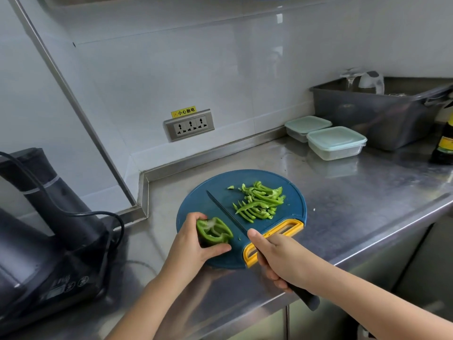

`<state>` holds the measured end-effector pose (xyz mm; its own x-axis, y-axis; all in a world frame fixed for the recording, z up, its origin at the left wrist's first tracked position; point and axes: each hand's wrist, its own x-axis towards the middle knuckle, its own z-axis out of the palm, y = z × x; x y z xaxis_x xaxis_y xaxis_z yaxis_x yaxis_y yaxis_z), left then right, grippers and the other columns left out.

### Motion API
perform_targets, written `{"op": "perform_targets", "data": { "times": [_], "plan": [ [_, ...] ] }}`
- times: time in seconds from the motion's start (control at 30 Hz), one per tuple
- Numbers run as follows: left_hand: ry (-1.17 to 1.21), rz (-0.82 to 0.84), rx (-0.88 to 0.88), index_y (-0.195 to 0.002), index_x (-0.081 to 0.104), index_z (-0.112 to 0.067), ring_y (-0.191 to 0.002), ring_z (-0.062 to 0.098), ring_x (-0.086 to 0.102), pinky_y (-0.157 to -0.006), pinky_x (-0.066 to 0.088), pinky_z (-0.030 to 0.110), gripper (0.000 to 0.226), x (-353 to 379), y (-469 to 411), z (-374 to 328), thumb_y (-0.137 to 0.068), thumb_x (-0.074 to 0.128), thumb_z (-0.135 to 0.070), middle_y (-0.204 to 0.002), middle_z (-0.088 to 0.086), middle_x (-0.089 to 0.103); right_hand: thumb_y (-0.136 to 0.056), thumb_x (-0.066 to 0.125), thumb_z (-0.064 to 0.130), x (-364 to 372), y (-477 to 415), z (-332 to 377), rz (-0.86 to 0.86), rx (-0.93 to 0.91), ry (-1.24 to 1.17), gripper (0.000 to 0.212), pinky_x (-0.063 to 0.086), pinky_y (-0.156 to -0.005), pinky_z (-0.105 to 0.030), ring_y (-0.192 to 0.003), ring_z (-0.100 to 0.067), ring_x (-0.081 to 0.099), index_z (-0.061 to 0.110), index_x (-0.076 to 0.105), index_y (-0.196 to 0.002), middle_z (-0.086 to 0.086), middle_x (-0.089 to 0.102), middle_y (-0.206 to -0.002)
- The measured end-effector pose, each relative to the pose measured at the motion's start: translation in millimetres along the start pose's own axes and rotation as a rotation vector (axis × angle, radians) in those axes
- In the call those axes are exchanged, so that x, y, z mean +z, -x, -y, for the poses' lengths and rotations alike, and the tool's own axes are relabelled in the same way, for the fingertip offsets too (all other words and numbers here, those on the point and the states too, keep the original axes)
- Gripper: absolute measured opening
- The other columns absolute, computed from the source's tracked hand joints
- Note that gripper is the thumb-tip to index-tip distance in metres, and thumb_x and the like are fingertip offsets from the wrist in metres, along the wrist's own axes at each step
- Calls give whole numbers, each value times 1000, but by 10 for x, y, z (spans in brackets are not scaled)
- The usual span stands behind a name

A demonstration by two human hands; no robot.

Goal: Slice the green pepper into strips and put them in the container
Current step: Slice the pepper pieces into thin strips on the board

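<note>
A round blue cutting board [215, 187] with a yellow handle lies on the steel counter. On its left side my left hand [193, 244] grips a green pepper half [213, 232], cut side up. My right hand [279, 258] holds a dark knife [225, 211] by its handle, the blade resting across the board between the pepper half and a pile of green pepper strips [259, 201] on the board's right. Two lidded clear containers [335, 142] stand at the back right, both closed.
A black appliance with a cord [49, 217] fills the counter's left. A grey tub [382, 111] with a kettle in it sits at the back right, a dark sauce bottle [445, 143] beside it. A wall socket [190, 125] is behind. The counter's front edge runs along the right.
</note>
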<state>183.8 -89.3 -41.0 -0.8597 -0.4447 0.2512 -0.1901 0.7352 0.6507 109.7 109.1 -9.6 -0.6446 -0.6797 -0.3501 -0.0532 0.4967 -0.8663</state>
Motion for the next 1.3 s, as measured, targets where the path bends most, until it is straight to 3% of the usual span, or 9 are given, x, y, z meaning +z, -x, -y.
{"op": "perform_targets", "data": {
  "times": [0.1,0.23,0.33,0.43,0.53,0.73,0.9,1.03,1.3],
  "plan": [
    [0,-31,7,-108,38,-31,-91,4,51,-70,37,6,71,37,14,32,-57,85,-45,-102,-16,51,-93,32,62,15,10,15,19,-17,-21,57,33,-36,-19,-35,-13,37,11,47,-72,-7,43,-54],
    [71,-1,43,-107,43,-41,-97,-10,52,-76,35,0,68,16,34,76,-56,87,-42,-106,-23,53,-92,32,63,22,-13,22,15,-11,-24,58,33,-36,-19,-34,-12,37,11,46,-69,-7,43,-53],
    [178,34,-4,-111,45,-42,-97,-16,53,-76,38,0,70,-14,57,72,-56,89,-38,-103,-27,58,-87,42,64,-16,-65,67,-154,-102,234,56,33,-44,-24,-42,-12,36,12,44,-67,-1,40,-53],
    [283,113,28,-110,53,-37,-97,-7,60,-80,44,8,67,-57,73,16,-50,83,-46,-102,-24,65,-74,73,52,-147,-123,207,-335,-240,399,42,31,-47,-19,-52,-9,40,18,48,-70,7,46,-59],
    [436,239,82,-116,57,-26,-102,10,64,-87,50,20,66,-73,90,-33,-56,84,-33,-109,-9,67,-68,82,40,-252,-179,355,-358,-393,435,34,33,-46,-16,-50,-3,41,23,54,-78,11,45,-60],
    [666,356,30,-103,65,-23,-92,19,67,-76,54,32,48,-1,105,-19,-57,77,-20,-98,4,71,-68,81,41,-130,-345,349,-314,-523,563,34,33,-50,-23,-55,-7,44,19,66,-91,7,51,-67],
    [746,423,3,-108,62,-9,-84,44,65,-70,52,56,49,3,113,2,-63,78,-19,-100,25,66,-71,74,34,-52,-373,258,-325,-602,628,34,34,-52,-34,-54,-21,42,22,45,-59,-1,46,-57],
    [743,489,-21,-109,59,-4,-79,52,63,-65,52,58,51,1,109,-3,-65,78,-21,-97,30,64,-68,73,29,-63,-324,280,-295,-625,692,49,19,-46,-29,-49,-16,22,23,27,-52,2,26,-49],
    [674,520,-12,-103,60,-2,-77,48,65,-65,53,56,47,-35,137,-62,-65,75,-24,-92,30,65,-67,72,23,-71,-307,248,-172,-562,648,37,18,-42,-24,-48,-14,19,12,39,-54,2,25,-49]
  ]
}}
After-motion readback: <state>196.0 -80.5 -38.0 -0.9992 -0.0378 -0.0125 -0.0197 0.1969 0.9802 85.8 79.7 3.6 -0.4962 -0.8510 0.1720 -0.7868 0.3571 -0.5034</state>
